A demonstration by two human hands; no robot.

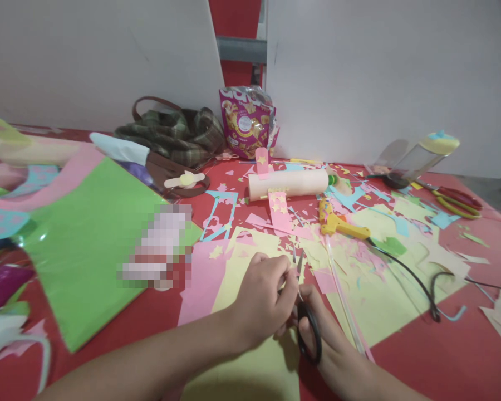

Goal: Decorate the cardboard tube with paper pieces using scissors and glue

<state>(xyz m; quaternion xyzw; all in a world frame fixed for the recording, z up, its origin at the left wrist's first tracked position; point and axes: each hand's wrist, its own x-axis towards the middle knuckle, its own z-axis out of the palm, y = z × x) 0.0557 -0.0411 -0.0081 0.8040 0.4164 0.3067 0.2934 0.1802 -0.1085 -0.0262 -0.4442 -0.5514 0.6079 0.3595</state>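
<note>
Nearest me, at the lower middle of the frame, my right hand (328, 340) holds the black-handled scissors (314, 318), its fingers wrapped around the handles. The blades point up and away, their tips slightly apart. My left hand (267, 295) reaches in from the lower left, its fingers curled narrow right beside the blades; I cannot tell whether they pinch anything, since the hand hides that spot. Beneath both lies a yellow sheet (250, 367), running off the bottom edge of the frame.

On the red counter (421, 362), bare room shows at lower right, beyond my right forearm, and in a smaller patch between my left forearm and the green sheet (96, 239) filling the left. Straight ahead is tighter: paper scraps (363, 259) crowd the middle. The yellow glue gun (338, 225) lies just right of centre, its black cord (413, 278) looping across the right side. Past it, a pale tube (290, 185) lies sideways with pink star-dotted strips.

Farther back, a clear cup (421, 159) leans at upper right, near where the counter's right edge slants away. A purple snack bag (245, 122) and a plaid bag (175, 133) stand before white panels (384, 72) bounding the far side.
</note>
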